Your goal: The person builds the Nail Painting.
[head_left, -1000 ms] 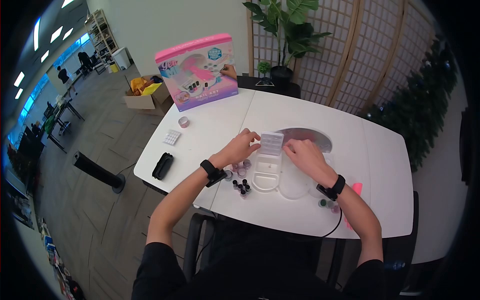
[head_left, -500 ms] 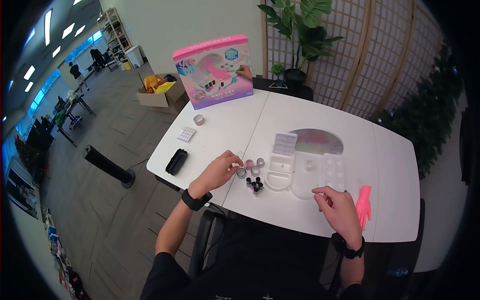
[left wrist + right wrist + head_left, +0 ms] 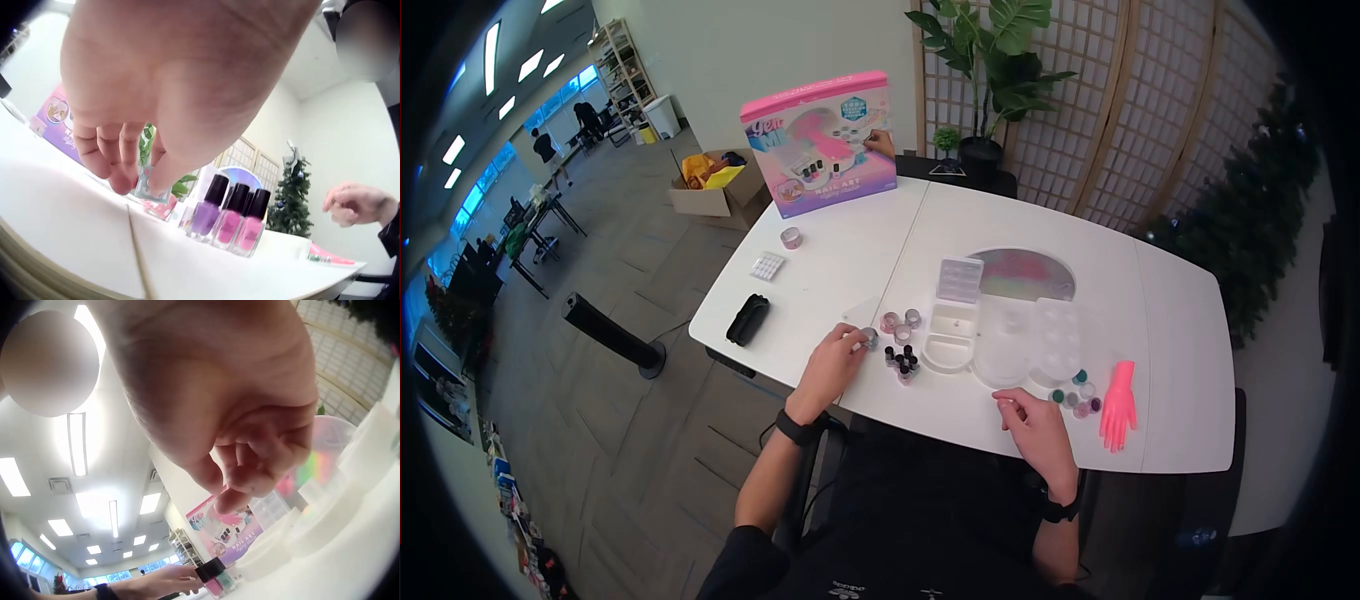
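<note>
My left hand (image 3: 832,365) pinches a small clear jar of silver-grey glitter (image 3: 870,340) between thumb and fingers, close over the table. In the left wrist view the jar (image 3: 152,185) shows between the fingertips. Several small jars (image 3: 890,322) with pinkish contents stand just right of it. Nail polish bottles (image 3: 903,362) with black caps are grouped in front; purple and pink ones (image 3: 228,219) face the left wrist camera. My right hand (image 3: 1040,435) hovers near the table's front edge, fingers loosely curled and holding nothing. Before it lies a white nail station (image 3: 1000,370).
A white compartment tray (image 3: 948,356) with its clear lid raised adjoins the station, with an oval mirror (image 3: 1028,272) behind. To the right lie a pink model hand (image 3: 1119,405) and several coloured jars (image 3: 1081,409). A printed box (image 3: 820,150) and black case (image 3: 748,320) occupy the left.
Both hands have left the tray's raised lid. My left hand moved down-left and picked up the grey glitter jar; my right hand drew back toward the front edge, then slightly left.
</note>
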The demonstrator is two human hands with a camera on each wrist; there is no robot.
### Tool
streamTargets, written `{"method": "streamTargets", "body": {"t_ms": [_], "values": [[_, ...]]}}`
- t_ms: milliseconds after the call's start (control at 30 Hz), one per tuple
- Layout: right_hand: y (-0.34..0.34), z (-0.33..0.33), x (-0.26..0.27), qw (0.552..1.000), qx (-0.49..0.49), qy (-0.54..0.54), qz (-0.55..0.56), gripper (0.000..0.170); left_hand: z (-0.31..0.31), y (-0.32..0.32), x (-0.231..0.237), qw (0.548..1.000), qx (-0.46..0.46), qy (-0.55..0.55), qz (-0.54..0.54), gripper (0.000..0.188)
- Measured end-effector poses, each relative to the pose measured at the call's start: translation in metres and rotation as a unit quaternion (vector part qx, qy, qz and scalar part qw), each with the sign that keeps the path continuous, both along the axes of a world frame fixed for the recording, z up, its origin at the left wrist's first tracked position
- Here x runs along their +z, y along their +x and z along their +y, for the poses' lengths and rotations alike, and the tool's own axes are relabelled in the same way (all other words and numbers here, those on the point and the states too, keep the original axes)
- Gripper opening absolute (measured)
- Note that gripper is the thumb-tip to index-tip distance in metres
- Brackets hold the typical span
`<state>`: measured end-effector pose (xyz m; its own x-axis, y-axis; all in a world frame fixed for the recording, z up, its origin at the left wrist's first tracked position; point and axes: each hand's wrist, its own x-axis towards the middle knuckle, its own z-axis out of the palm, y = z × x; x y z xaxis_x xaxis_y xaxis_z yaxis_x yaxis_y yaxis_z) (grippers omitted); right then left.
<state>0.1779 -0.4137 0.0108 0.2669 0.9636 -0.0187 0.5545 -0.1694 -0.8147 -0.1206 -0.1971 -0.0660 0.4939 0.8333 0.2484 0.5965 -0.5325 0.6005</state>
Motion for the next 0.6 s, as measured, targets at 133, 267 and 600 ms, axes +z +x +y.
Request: {"method": "streamTargets", "body": {"t_ms": [133,267,600], "values": [[-0.003,0.006,0.008,1.0,0.025,0.005,0.005,0.025,-0.022,0.003,0.033,0.994,0.009,-0.004,-0.113,0.018],[-0.011,0.006,0.005,0.989,0.064,0.039,0.127,0.024,-0.064,0.017,0.078,0.982,-0.062,-0.031,-0.177,0.016],[-0.022,-0.01,0.015,0.967,0.18,0.155,0.092,0.034,-0.123,0.046,0.095,0.928,-0.298,-0.181,-0.132,0.018]]}}
